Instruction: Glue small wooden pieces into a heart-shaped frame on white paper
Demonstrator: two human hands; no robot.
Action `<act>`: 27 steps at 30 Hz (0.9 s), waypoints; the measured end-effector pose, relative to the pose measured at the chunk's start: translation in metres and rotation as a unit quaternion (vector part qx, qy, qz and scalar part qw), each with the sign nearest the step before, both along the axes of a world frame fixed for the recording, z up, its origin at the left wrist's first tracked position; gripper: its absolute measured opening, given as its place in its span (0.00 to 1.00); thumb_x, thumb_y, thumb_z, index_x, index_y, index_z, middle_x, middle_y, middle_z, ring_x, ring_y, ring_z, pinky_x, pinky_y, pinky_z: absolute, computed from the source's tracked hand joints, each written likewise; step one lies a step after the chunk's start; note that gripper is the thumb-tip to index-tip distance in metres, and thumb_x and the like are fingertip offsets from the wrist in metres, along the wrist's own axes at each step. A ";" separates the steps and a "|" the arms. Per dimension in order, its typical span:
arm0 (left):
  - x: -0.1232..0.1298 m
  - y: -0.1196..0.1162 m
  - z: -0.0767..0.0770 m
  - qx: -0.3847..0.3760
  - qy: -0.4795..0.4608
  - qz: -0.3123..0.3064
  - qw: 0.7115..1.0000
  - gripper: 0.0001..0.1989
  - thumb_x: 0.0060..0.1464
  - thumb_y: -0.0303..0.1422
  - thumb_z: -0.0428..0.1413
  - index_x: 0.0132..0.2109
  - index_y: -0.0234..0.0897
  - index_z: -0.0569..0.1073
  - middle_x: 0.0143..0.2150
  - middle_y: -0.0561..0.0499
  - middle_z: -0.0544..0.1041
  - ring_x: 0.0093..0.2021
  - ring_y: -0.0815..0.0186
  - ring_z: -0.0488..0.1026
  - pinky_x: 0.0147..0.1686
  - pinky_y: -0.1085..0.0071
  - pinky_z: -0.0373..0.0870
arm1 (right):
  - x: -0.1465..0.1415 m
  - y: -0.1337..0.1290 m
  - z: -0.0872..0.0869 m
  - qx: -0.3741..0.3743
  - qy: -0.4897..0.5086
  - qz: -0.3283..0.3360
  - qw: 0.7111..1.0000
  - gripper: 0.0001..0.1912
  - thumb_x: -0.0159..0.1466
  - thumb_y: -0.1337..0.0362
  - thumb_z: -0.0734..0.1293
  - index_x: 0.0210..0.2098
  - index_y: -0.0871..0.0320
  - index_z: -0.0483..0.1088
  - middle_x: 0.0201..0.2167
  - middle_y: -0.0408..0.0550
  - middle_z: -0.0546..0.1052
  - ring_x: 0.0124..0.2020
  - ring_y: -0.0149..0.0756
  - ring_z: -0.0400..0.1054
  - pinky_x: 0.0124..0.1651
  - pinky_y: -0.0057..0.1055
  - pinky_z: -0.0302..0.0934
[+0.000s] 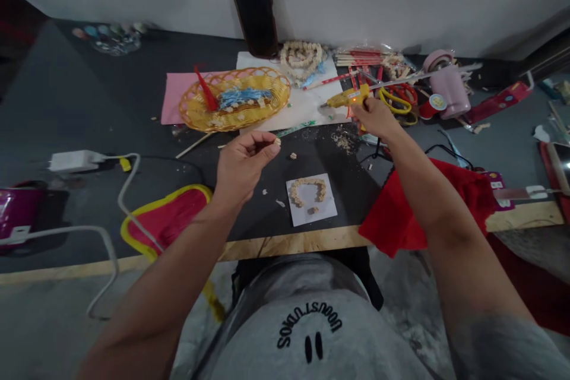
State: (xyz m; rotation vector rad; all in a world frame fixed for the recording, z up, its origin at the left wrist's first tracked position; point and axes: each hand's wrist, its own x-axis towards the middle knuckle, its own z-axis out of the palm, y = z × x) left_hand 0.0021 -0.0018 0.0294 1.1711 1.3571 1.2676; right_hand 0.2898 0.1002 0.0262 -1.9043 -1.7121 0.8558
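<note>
Between the thumb and fingers of my left hand (243, 163) is a small cream bead (277, 142), held over the dark table. My right hand (376, 119) grips a yellow glue gun (350, 97), its nozzle pointing left over a white paper sheet (312, 104). On a small white card (307, 218) near the table's front edge, several cream beads (297, 186) form a curved, open row. A loose bead (293, 156) lies between my left hand and the card.
A yellow woven basket (191, 117) holds blue strands and a red piece. Behind stand a phone (253, 6) and strings of beads (303, 54). Scissors (394, 101), a pink bottle (449, 86) and red cloth (401, 214) are right; a white charger (75, 160) with cable lies left.
</note>
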 end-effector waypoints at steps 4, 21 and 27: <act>0.000 -0.009 0.002 -0.017 0.014 -0.002 1.000 0.14 0.41 0.38 0.67 0.36 0.35 0.79 0.33 0.51 0.79 0.32 0.69 0.71 0.33 0.74 0.69 | 0.000 0.011 0.003 0.013 -0.210 0.022 0.977 0.16 0.68 0.55 0.62 0.32 0.62 0.71 0.30 0.57 0.77 0.38 0.48 0.73 0.43 0.43 0.67; 0.027 -0.136 -0.019 0.028 0.370 -0.091 0.924 0.06 0.61 0.35 0.57 0.40 0.40 0.78 0.37 0.52 0.81 0.37 0.65 0.77 0.42 0.69 0.73 | -0.033 -0.111 0.008 0.216 -0.026 0.446 0.868 0.10 0.67 0.68 0.62 0.47 0.58 0.69 0.47 0.56 0.76 0.50 0.45 0.70 0.54 0.44 0.67; 0.034 -0.134 -0.017 0.052 0.385 -0.041 0.920 0.03 0.61 0.33 0.58 0.40 0.41 0.77 0.36 0.54 0.81 0.36 0.67 0.77 0.41 0.70 0.74 | -0.026 -0.125 0.018 0.193 0.051 0.380 0.903 0.05 0.67 0.69 0.62 0.41 0.56 0.69 0.43 0.52 0.77 0.44 0.37 0.73 0.45 0.33 0.70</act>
